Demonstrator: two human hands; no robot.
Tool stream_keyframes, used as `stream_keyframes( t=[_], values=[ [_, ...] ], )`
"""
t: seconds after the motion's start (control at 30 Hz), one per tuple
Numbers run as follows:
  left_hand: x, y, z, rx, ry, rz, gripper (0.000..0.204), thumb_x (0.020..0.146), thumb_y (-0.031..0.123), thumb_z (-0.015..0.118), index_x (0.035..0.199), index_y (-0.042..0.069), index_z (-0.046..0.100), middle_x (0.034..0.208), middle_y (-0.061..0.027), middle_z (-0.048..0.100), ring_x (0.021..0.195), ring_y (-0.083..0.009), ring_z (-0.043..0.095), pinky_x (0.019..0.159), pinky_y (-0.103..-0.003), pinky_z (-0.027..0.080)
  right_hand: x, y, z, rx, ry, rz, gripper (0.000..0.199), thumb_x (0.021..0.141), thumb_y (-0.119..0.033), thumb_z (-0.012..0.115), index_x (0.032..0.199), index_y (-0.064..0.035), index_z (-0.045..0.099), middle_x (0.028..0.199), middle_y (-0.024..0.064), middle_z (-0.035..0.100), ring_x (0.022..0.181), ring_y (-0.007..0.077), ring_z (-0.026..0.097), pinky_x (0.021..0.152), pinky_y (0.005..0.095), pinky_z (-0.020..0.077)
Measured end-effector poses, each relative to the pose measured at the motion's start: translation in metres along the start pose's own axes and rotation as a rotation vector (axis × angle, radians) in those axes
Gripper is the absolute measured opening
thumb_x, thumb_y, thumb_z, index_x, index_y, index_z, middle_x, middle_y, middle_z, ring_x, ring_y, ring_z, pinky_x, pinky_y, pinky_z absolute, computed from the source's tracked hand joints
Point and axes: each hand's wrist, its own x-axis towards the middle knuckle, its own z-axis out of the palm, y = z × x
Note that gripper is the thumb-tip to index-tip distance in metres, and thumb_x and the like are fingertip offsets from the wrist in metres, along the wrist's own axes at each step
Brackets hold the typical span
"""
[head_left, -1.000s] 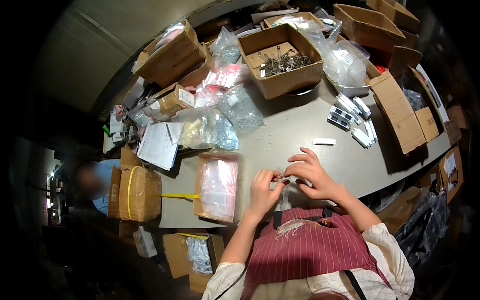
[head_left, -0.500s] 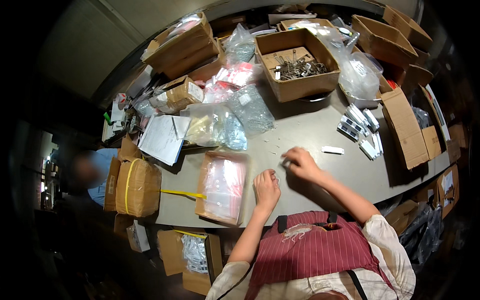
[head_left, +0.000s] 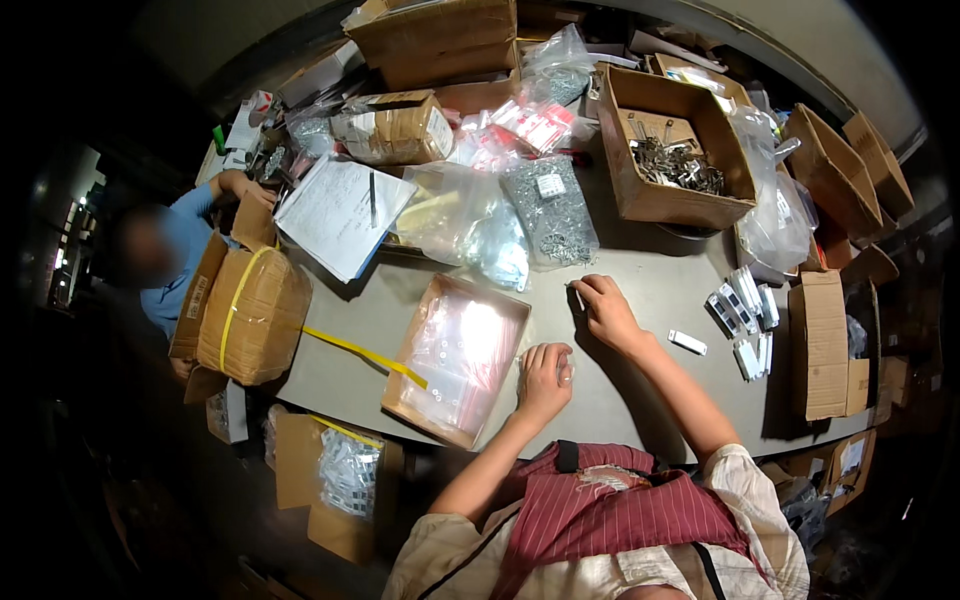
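A person's right hand (head_left: 605,310) rests on a grey worktable (head_left: 640,290), its fingers curled and its fingertips pinched on a small pale piece too small to make out, while the left hand (head_left: 545,378) lies just beside it toward the table's near edge, loosely closed over a small clear bag (head_left: 540,368) pressed flat to the surface. To the left of the left hand sits one shallow cardboard tray (head_left: 458,358) filled with clear zip bags. Beyond the right hand, one clear bag of small metal parts (head_left: 552,212) lies among other plastic bags, and farther back stands one open cardboard box (head_left: 668,150) holding loose metal pieces. To the right of the right hand lies a single small white packet (head_left: 687,342), with a cluster of similar white packets (head_left: 745,320) past it; their number cannot be told. At the table's far left, a sheet of paper (head_left: 340,212) carries one dark pen (head_left: 372,198), one taped cardboard carton (head_left: 250,315) bound with a yellow strap sits below it, and a second person in a blue sleeve (head_left: 185,235) leans in beside that carton.
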Motion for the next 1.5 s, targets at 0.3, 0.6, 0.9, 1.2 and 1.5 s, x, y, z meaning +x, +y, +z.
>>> stream_keyframes(
  t=[0.3,0.6,0.9,1.2,1.5],
  values=[
    [0.006,0.007,-0.01,-0.026,-0.031,-0.016,0.032,0.077,0.003,0.066,0.108,0.008,0.058,0.1,-0.0131,0.06,0.1,-0.0354,0.057,0.093,-0.046,0.041,-0.012,0.0,-0.011,0.101,-0.066,0.152,0.033,0.077,-0.001,0.064,0.11,-0.0042,0.067,0.107,0.0163,0.062,0.103,0.039,0.055,0.092,0.0422,0.0468],
    [0.005,0.014,-0.018,-0.085,-0.013,-0.06,0.02,0.085,0.004,0.063,0.105,0.007,0.06,0.102,-0.0136,0.062,0.103,-0.0369,0.058,0.091,-0.045,0.045,-0.034,-0.02,-0.007,0.052,-0.213,-0.029,0.024,0.077,0.002,0.062,0.1,-0.0036,0.066,0.1,0.0143,0.062,0.097,0.0353,0.057,0.085,0.0422,0.0491],
    [0.001,0.015,-0.002,-0.034,0.073,0.068,0.027,0.079,-0.003,0.063,0.104,0.007,0.06,0.089,-0.0094,0.062,0.089,-0.0318,0.06,0.081,-0.043,0.047,-0.127,-0.02,-0.046,-0.372,-0.246,-0.088,0.017,0.076,-0.005,0.059,0.092,-0.0028,0.057,0.093,0.0144,0.056,0.09,0.0315,0.059,0.075,0.0412,0.0534],
    [0.005,0.04,0.039,-0.158,-0.11,0.146,0.027,0.074,-0.005,0.064,0.099,0.005,0.061,0.084,-0.0092,0.064,0.084,-0.0328,0.061,0.078,-0.045,0.046,-0.138,0.004,-0.046,-0.387,-0.198,0.031,0.016,0.079,-0.011,0.059,0.087,0.0018,0.056,0.085,0.0191,0.062,0.081,0.0363,0.065,0.07,0.0457,0.0551],
    [0.001,0.063,0.05,-0.386,-0.232,-0.052,0.024,0.078,-0.001,0.066,0.101,0.003,0.062,0.087,-0.012,0.067,0.084,-0.0288,0.066,0.075,-0.037,0.052,-0.126,-0.031,-0.11,0.724,-0.115,0.525,0.02,0.083,-0.014,0.071,0.096,0.0008,0.07,0.083,0.007,0.069,0.066,0.0129,0.06,0.06,0.0282,0.0494]
  ],
)
